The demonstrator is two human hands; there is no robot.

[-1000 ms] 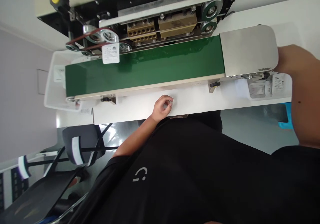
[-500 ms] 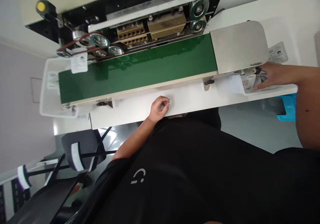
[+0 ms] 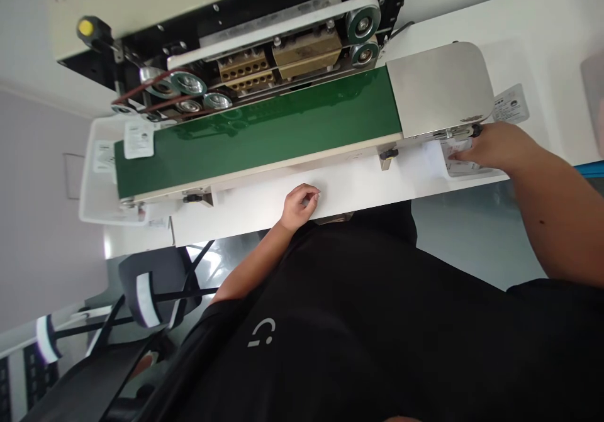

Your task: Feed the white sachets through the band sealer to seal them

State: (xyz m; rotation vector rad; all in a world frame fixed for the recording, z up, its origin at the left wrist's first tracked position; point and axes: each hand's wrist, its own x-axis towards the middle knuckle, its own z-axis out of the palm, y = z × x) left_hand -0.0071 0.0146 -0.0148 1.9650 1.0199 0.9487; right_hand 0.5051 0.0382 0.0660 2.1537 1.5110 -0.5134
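My left hand (image 3: 301, 207) rests on the white table in front of the conveyor, its fingers curled in and nothing showing in them. At the right end, my right hand (image 3: 497, 146) reaches into a clear plastic bin (image 3: 441, 161) beside the metal end plate (image 3: 441, 88). One stretched digit lies over the printed white pouches (image 3: 457, 165) inside; the other fingers are partly hidden. Another printed pouch (image 3: 139, 140) lies at the left end of the green belt (image 3: 283, 123), clear of the sealer's rollers.
Above the belt stands the band sealer (image 3: 278, 48), with exposed wheels and brass blocks. A white bin (image 3: 87, 186) holding pouches is at the belt's left end. One pouch (image 3: 512, 104) lies behind my right hand. A dark chair (image 3: 155, 283) stands at lower left.
My right hand has moved further into the right-hand bin, over the pouches. At the left, the pouch has come away from the rollers toward the belt's end. My left hand stays put.
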